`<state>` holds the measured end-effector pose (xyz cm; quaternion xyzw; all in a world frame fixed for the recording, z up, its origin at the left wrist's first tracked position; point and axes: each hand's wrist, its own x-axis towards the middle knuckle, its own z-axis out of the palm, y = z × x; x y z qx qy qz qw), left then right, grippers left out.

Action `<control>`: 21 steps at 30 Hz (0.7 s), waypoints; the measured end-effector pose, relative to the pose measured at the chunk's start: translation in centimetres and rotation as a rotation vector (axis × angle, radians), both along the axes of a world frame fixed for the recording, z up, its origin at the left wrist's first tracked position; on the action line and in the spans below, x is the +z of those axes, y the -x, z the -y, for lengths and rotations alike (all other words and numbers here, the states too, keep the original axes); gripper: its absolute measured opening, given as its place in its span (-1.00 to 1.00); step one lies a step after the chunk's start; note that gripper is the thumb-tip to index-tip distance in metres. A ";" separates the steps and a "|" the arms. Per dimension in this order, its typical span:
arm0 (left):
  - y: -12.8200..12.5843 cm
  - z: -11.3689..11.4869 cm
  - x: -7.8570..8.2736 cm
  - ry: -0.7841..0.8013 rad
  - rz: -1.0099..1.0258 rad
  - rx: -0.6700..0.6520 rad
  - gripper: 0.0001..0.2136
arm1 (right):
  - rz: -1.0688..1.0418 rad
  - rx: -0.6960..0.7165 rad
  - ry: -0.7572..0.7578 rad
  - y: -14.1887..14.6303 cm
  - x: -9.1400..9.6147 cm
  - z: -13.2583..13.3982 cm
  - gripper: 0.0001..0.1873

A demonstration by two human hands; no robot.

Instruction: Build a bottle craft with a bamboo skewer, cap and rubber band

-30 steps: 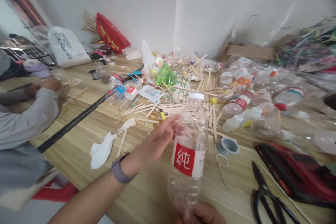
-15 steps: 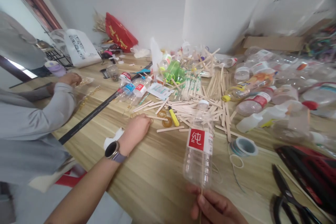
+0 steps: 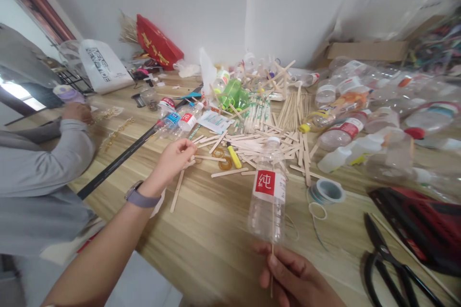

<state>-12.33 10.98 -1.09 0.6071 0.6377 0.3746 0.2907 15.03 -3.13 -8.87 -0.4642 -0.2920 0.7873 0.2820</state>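
Note:
My right hand (image 3: 288, 271), at the front edge, pinches a thin wooden stick (image 3: 272, 249) between thumb and fingers. The stick runs up along a clear plastic bottle (image 3: 257, 213) with a white cap and a red-and-white label. The bottle stands upright just above these fingers; whether they also grip its base I cannot tell. My left hand (image 3: 176, 158), with a watch on the wrist, is closed in a pinch over the table's middle. Whatever it holds is too small to make out. Beside its fingertips lie flat wooden sticks (image 3: 176, 192) and amber rubber bands (image 3: 225, 163).
A yellow-handled tool (image 3: 234, 156) lies by a heap of craft sticks (image 3: 248, 146). Clear bottles (image 3: 342, 132) crowd the right, with a thread spool (image 3: 327, 192) and black scissors (image 3: 387, 259) nearer. At left, a co-worker's grey sleeve (image 3: 75, 148) rests beside a black strip (image 3: 122, 163).
My left hand has lifted and drawn back to the left, its fingers now pinched, and a flat stick shows below it. My right hand keeps its hold on the thin stick. The view has shifted slightly.

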 end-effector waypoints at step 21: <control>-9.6 14.6 -4.3 0.980 1.231 -0.137 -0.79 | 0.052 -0.098 0.045 0.0 1.8 0.5 -0.52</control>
